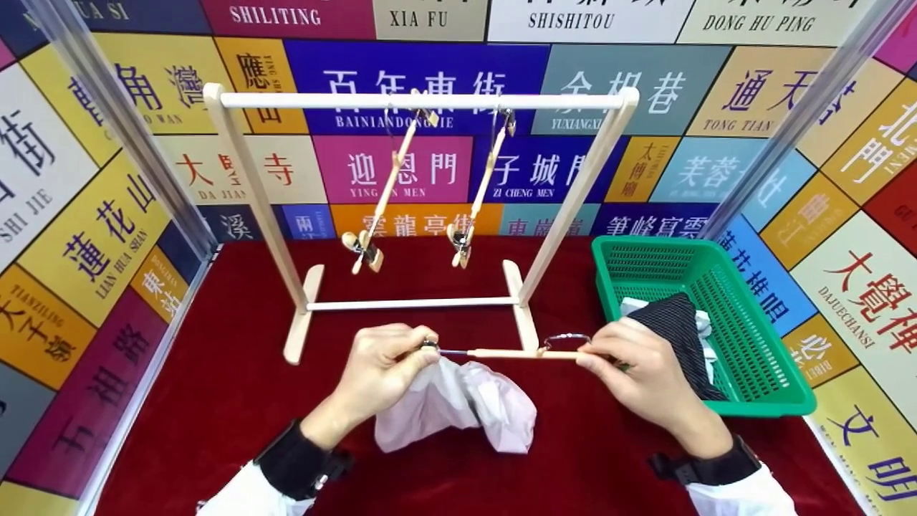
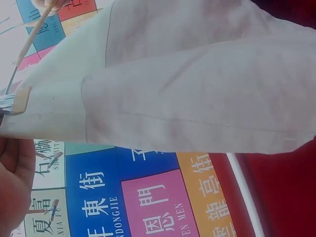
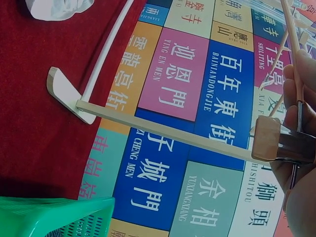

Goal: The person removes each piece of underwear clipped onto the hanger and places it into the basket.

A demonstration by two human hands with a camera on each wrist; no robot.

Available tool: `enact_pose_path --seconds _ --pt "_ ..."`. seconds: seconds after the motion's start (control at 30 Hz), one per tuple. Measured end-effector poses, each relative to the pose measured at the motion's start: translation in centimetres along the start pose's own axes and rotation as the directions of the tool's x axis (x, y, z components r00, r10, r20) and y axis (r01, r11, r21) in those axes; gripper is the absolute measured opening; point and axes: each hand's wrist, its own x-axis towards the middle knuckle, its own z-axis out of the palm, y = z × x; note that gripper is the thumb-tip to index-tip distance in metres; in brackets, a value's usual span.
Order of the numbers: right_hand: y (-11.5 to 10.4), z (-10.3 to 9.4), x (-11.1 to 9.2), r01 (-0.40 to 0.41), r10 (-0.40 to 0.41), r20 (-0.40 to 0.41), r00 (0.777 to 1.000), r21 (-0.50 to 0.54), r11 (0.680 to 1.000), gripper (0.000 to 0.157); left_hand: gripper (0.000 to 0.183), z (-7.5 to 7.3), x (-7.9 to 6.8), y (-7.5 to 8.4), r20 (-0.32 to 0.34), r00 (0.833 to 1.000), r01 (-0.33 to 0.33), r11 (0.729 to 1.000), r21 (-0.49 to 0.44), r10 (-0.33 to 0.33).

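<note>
Between my two hands a wooden clip hanger (image 1: 516, 354) with a metal hook lies level, low in front of the rack. My left hand (image 1: 369, 373) pinches the clip at its left end, where a pale pinkish-white garment (image 1: 494, 416) hangs down. The left wrist view shows a wooden clip pad (image 2: 20, 100) on the garment's lighter band. My right hand (image 1: 648, 369) grips the hanger's right end. In the right wrist view, that hand's fingers are around the rod beside the other wooden clip (image 3: 265, 138), which has no cloth in it.
A wooden rack (image 1: 430, 102) stands behind my hands, with two clip hangers (image 1: 390, 183) on its top bar. At the right, a green basket (image 1: 777, 401) holds a dark striped cloth (image 1: 670, 337) and white cloth. Printed panels (image 1: 430, 72) surround the dark red table cover (image 1: 215, 423).
</note>
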Motion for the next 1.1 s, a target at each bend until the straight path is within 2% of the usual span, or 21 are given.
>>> enact_pose_path --seconds 0.2,0.57,0.83,1.1 --pt "-0.03 -0.01 0.03 0.0 0.0 -0.002 1.0 -0.001 1.0 0.026 0.02 0.0 0.19 0.18 0.005 1.0 -0.021 0.999 0.025 0.021" --pt "0.02 -0.03 -0.02 0.002 -0.002 -0.002 1.0 -0.008 1.0 0.026 0.01 -0.14 0.5 0.25 0.04 0.998 -0.048 0.997 0.062 0.045" --pt "-0.02 0.06 0.05 0.003 -0.003 0.002 1.0 0.0 1.0 0.025 0.012 -0.36 0.63 0.47 0.036 0.999 -0.042 0.998 0.044 0.04" --pt "-0.07 0.23 0.07 0.009 -0.009 -0.001 1.0 0.02 1.0 0.025 0.012 -0.49 0.85 0.62 0.035 0.999 -0.042 0.995 0.088 0.039"
